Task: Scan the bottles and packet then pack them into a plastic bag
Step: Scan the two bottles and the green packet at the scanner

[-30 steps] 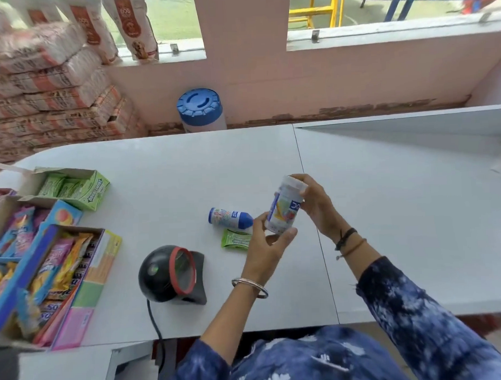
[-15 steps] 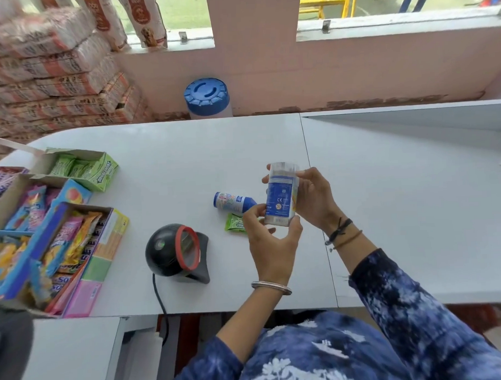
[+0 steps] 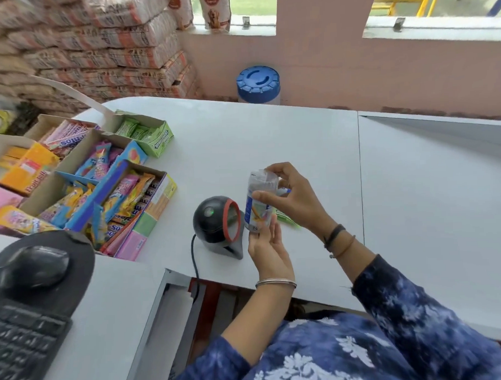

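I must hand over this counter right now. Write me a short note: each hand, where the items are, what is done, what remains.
Left hand: supports the bottle from below.
Right hand: grips its upper part.
The bottle is held upright, right beside the scanner.
Green packet lies on the counter behind the right hand; the second bottle is mostly hidden there.
Done: nothing packed; no bag in view.
Left: scan all items, find a bag, pack.

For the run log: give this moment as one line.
step: scanning | bottle upright beside scanner | right hand grips it | left hand supports base | packet on counter
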{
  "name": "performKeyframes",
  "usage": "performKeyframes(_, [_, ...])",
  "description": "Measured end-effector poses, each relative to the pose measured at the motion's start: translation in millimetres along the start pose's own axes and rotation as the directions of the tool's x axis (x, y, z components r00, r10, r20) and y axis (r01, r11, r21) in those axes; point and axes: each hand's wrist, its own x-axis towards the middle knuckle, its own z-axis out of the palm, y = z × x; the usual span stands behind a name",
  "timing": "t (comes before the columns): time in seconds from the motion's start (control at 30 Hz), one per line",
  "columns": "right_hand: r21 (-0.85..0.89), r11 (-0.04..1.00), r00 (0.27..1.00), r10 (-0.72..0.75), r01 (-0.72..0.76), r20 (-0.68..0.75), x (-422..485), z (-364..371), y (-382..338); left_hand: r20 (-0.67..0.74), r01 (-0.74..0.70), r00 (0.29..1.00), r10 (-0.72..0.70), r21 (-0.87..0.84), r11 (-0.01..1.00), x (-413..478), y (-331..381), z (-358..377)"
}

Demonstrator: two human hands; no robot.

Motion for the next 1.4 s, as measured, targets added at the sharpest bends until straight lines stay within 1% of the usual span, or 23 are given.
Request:
performKeyframes(0.3, [-0.046,0.999,1.000,-0.027,0.028,0.006,5,3,-8,-0.019,0.006,1.000,-0.008,-0.085,0.996,6,0,7])
performKeyframes(0.5, [-0.036,0.998,0.999,-0.052,0.052,0.013,7,0,-7,-0.039,-0.013,0.999,0.010,-0.070,0.997,4,-3,12])
performKeyframes(0.57, [-0.028,0.998,0.998,-0.062,0.062,-0.016,9,-6,-4,0.017,0.000,1.000,0.000,0.005,1.000,7,-3,13])
performKeyframes(0.63, [-0.037,0.997,0.991,-0.075,0.072,-0.109,14,-20,1,0.066,0.003,0.998,-0.020,0.249,0.968,14,-4,19])
performKeyframes(0.67, [-0.056,0.995,0.980,-0.086,0.077,-0.180,17,-31,5,0.075,-0.044,0.997,0.010,0.467,0.883,20,-6,22])
performKeyframes(0.7, [-0.079,0.994,0.962,-0.096,0.078,-0.255,22,-43,11,0.102,-0.128,0.992,0.079,0.685,0.717,28,-6,26])
performKeyframes(0.73, [-0.103,0.993,0.942,-0.094,0.064,-0.322,25,-54,18,0.200,-0.254,0.967,0.160,0.828,0.501,37,-7,28])
performKeyframes(0.77, [-0.126,0.991,0.922,-0.085,0.040,-0.377,29,-66,25,0.334,-0.379,0.923,0.193,0.881,0.285,48,-6,31])
performKeyframes(0.83, [-0.173,0.984,0.894,-0.041,-0.041,-0.446,38,-84,43,0.538,-0.517,0.835,0.114,0.839,-0.170,74,-7,34])
performKeyframes(0.87, [-0.201,0.976,0.886,-0.019,-0.084,-0.464,42,-91,52,0.587,-0.527,0.809,0.033,0.750,-0.400,88,-7,35])
performKeyframes(0.9, [-0.223,0.967,0.880,-0.001,-0.120,-0.476,46,-96,61,0.603,-0.509,0.797,-0.046,0.629,-0.588,99,-6,37])
performKeyframes(0.93, [-0.233,0.962,0.875,0.012,-0.142,-0.484,51,-101,69,0.604,-0.491,0.790,-0.101,0.526,-0.694,108,-4,40])
performKeyframes(0.97, [-0.231,0.961,0.874,0.022,-0.153,-0.486,55,-105,75,0.598,-0.479,0.791,-0.130,0.472,-0.740,114,-3,43])
performKeyframes(1.07, [-0.228,0.959,0.881,0.042,-0.168,-0.471,65,-111,79,0.580,-0.484,0.801,-0.151,0.477,-0.733,123,-1,47])
performKeyframes(1.1, [-0.265,0.950,0.872,0.016,-0.165,-0.489,65,-111,78,0.570,-0.489,0.809,-0.145,0.515,-0.703,123,1,47])
performKeyframes(1.13, [-0.327,0.932,0.850,-0.042,-0.156,-0.525,63,-109,78,0.551,-0.495,0.825,-0.122,0.602,-0.626,122,2,47])
performKeyframes(1.17, [-0.392,0.910,0.819,-0.118,-0.138,-0.561,58,-105,79,0.521,-0.491,0.849,-0.089,0.713,-0.500,117,3,46])
performKeyframes(1.2, [-0.424,0.899,0.791,-0.181,-0.107,-0.584,52,-99,77,0.482,-0.477,0.873,-0.072,0.815,-0.330,110,3,46])
performKeyframes(1.23, [-0.413,0.907,0.787,-0.195,-0.082,-0.585,44,-92,76,0.434,-0.443,0.897,-0.089,0.886,-0.139,101,3,46])
performKeyframes(1.27, [-0.354,0.933,0.815,-0.149,-0.072,-0.559,37,-85,75,0.384,-0.379,0.913,-0.135,0.923,0.061,91,0,45])
performKeyframes(1.3, [-0.249,0.964,0.867,-0.045,-0.093,-0.497,32,-78,73,0.340,-0.290,0.919,-0.200,0.926,0.241,80,-3,44])
performKeyframes(1.33, [-0.093,0.985,0.916,0.096,-0.143,-0.390,28,-71,69,0.303,-0.191,0.915,-0.266,0.906,0.378,70,-8,43])
performKeyframes(1.4, [0.291,0.923,0.949,0.295,-0.253,-0.111,21,-65,63,0.251,-0.015,0.897,-0.365,0.840,0.542,53,-18,42])
